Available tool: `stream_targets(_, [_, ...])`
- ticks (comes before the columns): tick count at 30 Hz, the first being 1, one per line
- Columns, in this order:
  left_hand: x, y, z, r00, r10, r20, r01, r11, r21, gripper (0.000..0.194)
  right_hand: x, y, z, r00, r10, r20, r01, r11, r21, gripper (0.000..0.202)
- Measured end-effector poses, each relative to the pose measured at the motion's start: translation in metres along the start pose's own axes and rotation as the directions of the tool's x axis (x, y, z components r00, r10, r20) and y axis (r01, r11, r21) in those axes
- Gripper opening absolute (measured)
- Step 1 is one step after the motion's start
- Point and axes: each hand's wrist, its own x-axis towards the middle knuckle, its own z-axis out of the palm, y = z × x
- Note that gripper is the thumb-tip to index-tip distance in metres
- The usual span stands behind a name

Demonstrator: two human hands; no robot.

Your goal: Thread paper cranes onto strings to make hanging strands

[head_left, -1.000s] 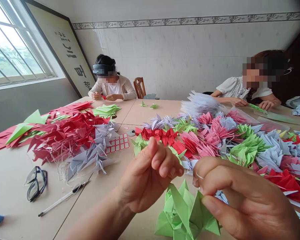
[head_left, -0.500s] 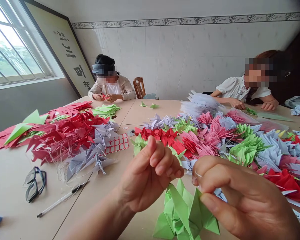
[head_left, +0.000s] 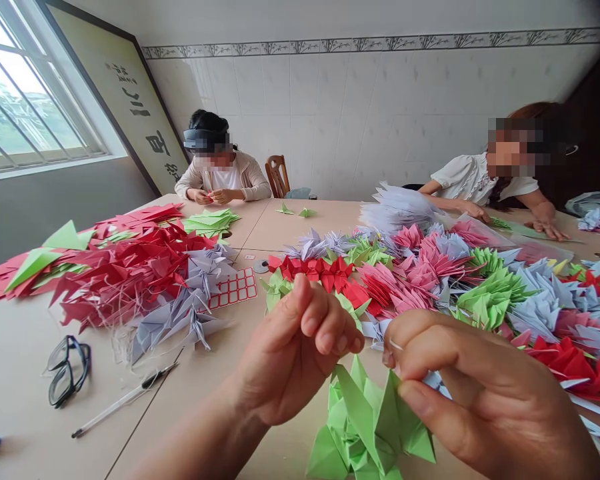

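Observation:
A light green folded-paper origami flower point(head_left: 360, 420) with pointed petals is in front of me at the bottom of the view. My right hand point(head_left: 480, 387) pinches one upright petal tip between thumb and index finger; a ring is on one finger. Just above the flower's left side, my left hand point(head_left: 300, 353) is closed with its fingers curled in. Its fingertips come close to a petal tip, but what they hold, if anything, is hidden. Behind my hands lie red origami flowers point(head_left: 320, 268) in a row.
Red folded papers point(head_left: 130, 267) are heaped at left, near lilac flowers point(head_left: 195, 307) and a label sheet point(head_left: 235, 288). Glasses point(head_left: 69, 370) and a pen point(head_left: 125, 400) lie front left. Many coloured flowers point(head_left: 495, 293) fill the right. Two people point(head_left: 225, 173) sit across the table point(head_left: 260, 227).
My hands and the green flower stay almost in place. The person at right has moved a hand outward, and it now lies flat with fingers spread. The view has shifted slightly.

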Motion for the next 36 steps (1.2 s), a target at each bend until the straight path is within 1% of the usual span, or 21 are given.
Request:
stream_targets(2, [0.000,-0.001,-0.001,1.000,0.000,0.001,0.000,1.000,-0.012,0.052,-0.001,0.000,-0.001,1.000,0.001,0.002,-0.001,1.000,0.007,0.016])
stream_targets(4, [0.000,-0.001,-0.003,0.999,0.048,-0.026,-0.046,0.996,0.070,0.047,-0.003,0.002,-0.001,1.000,0.012,-0.015,-0.012,1.000,0.016,0.016])
stream_targets(6, [0.000,-0.002,-0.008,0.988,0.155,-0.015,-0.147,0.959,0.244,0.041,-0.006,0.005,0.000,0.995,0.050,-0.083,-0.045,0.997,0.063,0.015])
stream_targets(7, [0.000,-0.002,-0.011,0.978,0.209,0.020,-0.202,0.915,0.349,0.039,-0.008,0.007,0.001,0.987,0.082,-0.141,-0.067,0.992,0.108,0.013])
stream_targets(8, [0.000,-0.001,-0.014,0.970,0.233,0.070,-0.239,0.856,0.458,0.038,-0.009,0.010,0.002,0.971,0.121,-0.204,-0.087,0.982,0.166,0.012])
stream_targets(9, [0.000,-0.001,-0.018,0.967,0.223,0.121,-0.252,0.790,0.558,0.040,-0.010,0.012,0.003,0.950,0.163,-0.265,-0.102,0.968,0.230,0.010])
stream_targets(10, [0.000,0.000,-0.021,0.973,0.172,0.155,-0.232,0.726,0.648,0.045,-0.011,0.015,0.004,0.927,0.204,-0.314,-0.111,0.950,0.292,0.009])
stream_targets(12, [0.002,0.000,-0.026,0.983,0.002,0.184,-0.144,0.626,0.767,0.062,-0.011,0.018,0.006,0.877,0.274,-0.395,-0.116,0.918,0.379,0.007])
stream_targets(13, [0.003,0.000,-0.027,0.978,-0.076,0.195,-0.113,0.591,0.799,0.071,-0.011,0.020,0.006,0.855,0.298,-0.424,-0.117,0.908,0.403,0.007])
stream_targets(14, [0.004,-0.001,-0.028,0.969,-0.130,0.210,-0.100,0.572,0.814,0.077,-0.010,0.021,0.006,0.837,0.316,-0.447,-0.118,0.902,0.416,0.007])
stream_targets(15, [0.005,-0.002,-0.027,0.962,-0.155,0.224,-0.099,0.565,0.819,0.079,-0.010,0.021,0.006,0.823,0.326,-0.466,-0.119,0.899,0.421,0.007])
stream_targets(16, [0.006,-0.004,-0.027,0.958,-0.165,0.233,-0.101,0.566,0.818,0.077,-0.009,0.022,0.006,0.816,0.331,-0.474,-0.120,0.899,0.421,0.008])
stream_targets(20, [0.007,-0.010,-0.023,0.966,-0.146,0.214,-0.074,0.636,0.768,0.053,-0.007,0.021,0.007,0.829,0.315,-0.463,-0.120,0.908,0.402,0.010])
stream_targets(21, [0.007,-0.011,-0.022,0.967,-0.142,0.210,-0.068,0.654,0.754,0.051,-0.006,0.021,0.008,0.828,0.303,-0.471,-0.114,0.915,0.387,0.011])
stream_targets(23, [0.006,-0.011,-0.020,0.974,-0.103,0.201,-0.082,0.667,0.740,0.054,-0.004,0.020,0.010,0.819,0.265,-0.509,-0.088,0.934,0.346,0.012])
stream_targets(25, [0.005,-0.010,-0.019,0.981,-0.036,0.188,-0.121,0.647,0.753,0.056,-0.003,0.019,0.011,0.810,0.230,-0.539,-0.063,0.949,0.309,0.012])
stream_targets(27, [0.004,-0.010,-0.018,0.986,0.011,0.168,-0.139,0.615,0.776,0.047,-0.003,0.019,0.012,0.817,0.193,-0.543,-0.037,0.958,0.284,0.012])
stream_targets(29, [0.005,-0.009,-0.018,0.988,0.025,0.152,-0.137,0.590,0.796,0.033,-0.004,0.019,0.013,0.832,0.161,-0.530,-0.015,0.963,0.268,0.011])
stream_targets(31, [0.005,-0.010,-0.017,0.989,0.045,0.139,-0.140,0.562,0.815,0.024,-0.004,0.019,0.013,0.846,0.132,-0.517,0.003,0.968,0.253,0.009])
stream_targets(33, [0.005,-0.010,-0.018,0.985,0.100,0.139,-0.171,0.527,0.832,0.021,-0.004,0.019,0.013,0.842,0.095,-0.531,0.031,0.974,0.225,0.008])
stream_targets(36, [0.003,-0.010,-0.019,0.967,0.212,0.141,-0.228,0.476,0.849,0.018,-0.003,0.020,0.013,0.824,0.024,-0.566,0.089,0.981,0.172,0.006])
